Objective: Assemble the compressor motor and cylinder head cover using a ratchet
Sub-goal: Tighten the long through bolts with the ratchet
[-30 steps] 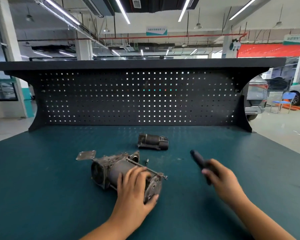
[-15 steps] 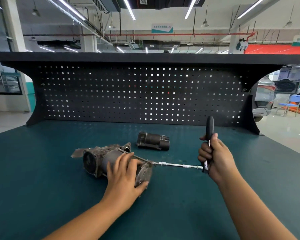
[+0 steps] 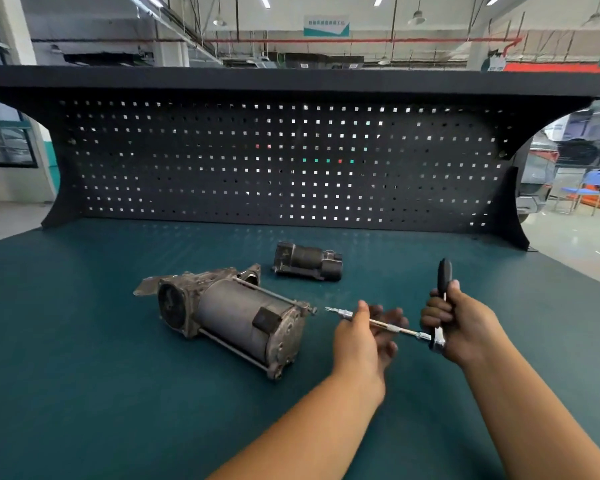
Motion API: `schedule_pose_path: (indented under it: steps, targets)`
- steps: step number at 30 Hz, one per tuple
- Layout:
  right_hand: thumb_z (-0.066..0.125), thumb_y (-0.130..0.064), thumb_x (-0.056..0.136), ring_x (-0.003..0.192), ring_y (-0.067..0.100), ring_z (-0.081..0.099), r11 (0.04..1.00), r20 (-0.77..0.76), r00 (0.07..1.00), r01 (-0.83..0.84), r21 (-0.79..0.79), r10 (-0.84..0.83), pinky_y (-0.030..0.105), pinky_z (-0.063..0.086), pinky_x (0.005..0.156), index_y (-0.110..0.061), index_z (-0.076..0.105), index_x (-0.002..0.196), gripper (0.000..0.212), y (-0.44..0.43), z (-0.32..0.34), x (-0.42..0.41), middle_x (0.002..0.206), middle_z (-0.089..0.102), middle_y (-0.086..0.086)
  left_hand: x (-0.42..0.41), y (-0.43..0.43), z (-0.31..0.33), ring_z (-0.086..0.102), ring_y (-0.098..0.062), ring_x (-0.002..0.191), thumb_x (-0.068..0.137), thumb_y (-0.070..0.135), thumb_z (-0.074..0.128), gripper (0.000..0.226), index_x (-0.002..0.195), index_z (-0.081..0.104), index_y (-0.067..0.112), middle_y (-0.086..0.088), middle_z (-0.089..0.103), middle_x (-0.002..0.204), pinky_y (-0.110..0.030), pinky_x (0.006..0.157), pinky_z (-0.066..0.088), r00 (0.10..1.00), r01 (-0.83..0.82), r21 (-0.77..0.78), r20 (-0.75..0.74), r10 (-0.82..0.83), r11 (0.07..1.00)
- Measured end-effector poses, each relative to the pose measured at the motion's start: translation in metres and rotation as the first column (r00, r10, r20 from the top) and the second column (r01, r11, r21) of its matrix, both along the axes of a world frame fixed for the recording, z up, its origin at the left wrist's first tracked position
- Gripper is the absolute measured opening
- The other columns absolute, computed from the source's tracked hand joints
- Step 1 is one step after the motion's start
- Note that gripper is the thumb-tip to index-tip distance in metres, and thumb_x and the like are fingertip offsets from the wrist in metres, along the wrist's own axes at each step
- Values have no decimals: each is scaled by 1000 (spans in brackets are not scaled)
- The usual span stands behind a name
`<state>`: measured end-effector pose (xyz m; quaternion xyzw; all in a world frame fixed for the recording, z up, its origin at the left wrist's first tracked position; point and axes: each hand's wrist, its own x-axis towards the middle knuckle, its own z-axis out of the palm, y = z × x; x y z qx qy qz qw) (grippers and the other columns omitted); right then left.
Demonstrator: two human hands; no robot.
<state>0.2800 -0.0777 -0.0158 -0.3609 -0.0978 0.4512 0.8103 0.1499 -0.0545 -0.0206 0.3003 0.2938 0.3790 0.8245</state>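
The grey compressor motor (image 3: 236,317) lies on its side on the green bench, with long bolts along its body and a bolt head at its right end. My right hand (image 3: 465,327) grips the black-handled ratchet (image 3: 443,275), handle pointing up. A long silver extension bar (image 3: 378,322) runs left from the ratchet head, its tip a short gap right of the motor's bolt. My left hand (image 3: 361,341) holds the bar near its middle, fingers curled round it. A dark smaller part (image 3: 307,260) lies behind the motor.
A black pegboard back panel (image 3: 291,161) closes the far edge of the bench (image 3: 84,393). A flat metal plate (image 3: 146,289) sticks out at the motor's left end. A parked car and a blue chair stand off to the right.
My left hand has left the motor and taken hold of the extension bar. The bar's tip has drawn back from the motor's bolt, leaving a small gap.
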Motion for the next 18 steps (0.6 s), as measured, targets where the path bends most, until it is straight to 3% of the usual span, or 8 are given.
schedule_pose_path:
  steps: [7, 18]
  targets:
    - [31, -36, 103, 23, 3, 23, 996, -166, 984, -75, -50, 66, 10, 22, 28, -14, 36, 68, 42, 3, -2, -1, 34, 25, -5, -4, 3, -4, 67, -15, 52, 102, 26, 39, 29, 78, 46, 9, -7, 69, 59, -18, 46, 51, 996, -57, 33, 72, 55, 998]
    - [29, -30, 104, 21, 5, 23, 990, -231, 971, -83, -117, 54, 11, 22, 27, -13, 34, 67, 41, 3, -11, -2, 33, 25, -4, 2, 4, -17, 66, -15, 48, 102, 25, 36, 31, 79, 43, 7, -6, 66, 52, -20, 45, 52, 995, -104, 83, 7, 104, 991]
